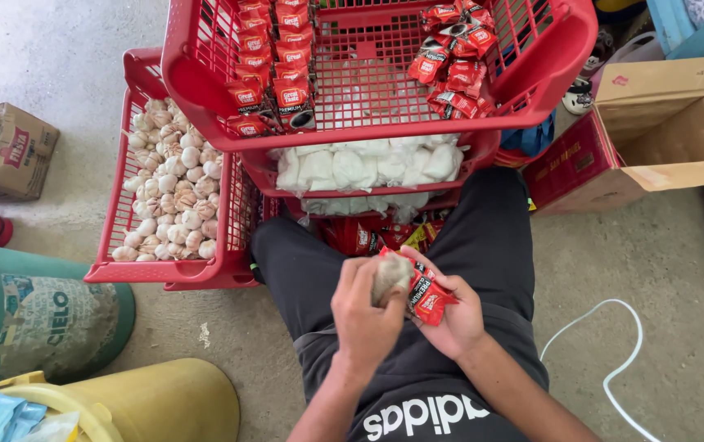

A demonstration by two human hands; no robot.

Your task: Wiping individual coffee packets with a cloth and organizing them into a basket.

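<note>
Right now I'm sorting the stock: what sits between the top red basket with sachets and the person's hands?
In the head view, a lower red basket of white packets, then red packets by the knees.

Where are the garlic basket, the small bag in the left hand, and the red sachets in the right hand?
garlic basket (116, 270), head view, on its bare front rim.
small bag (388, 277), head view, middle of the pale bag gripped by the left hand (366, 315).
red sachets (430, 301), head view, on the sachet held in the right hand (453, 323).

Red basket w/ garlic bulbs (left), cardboard box right.
</note>
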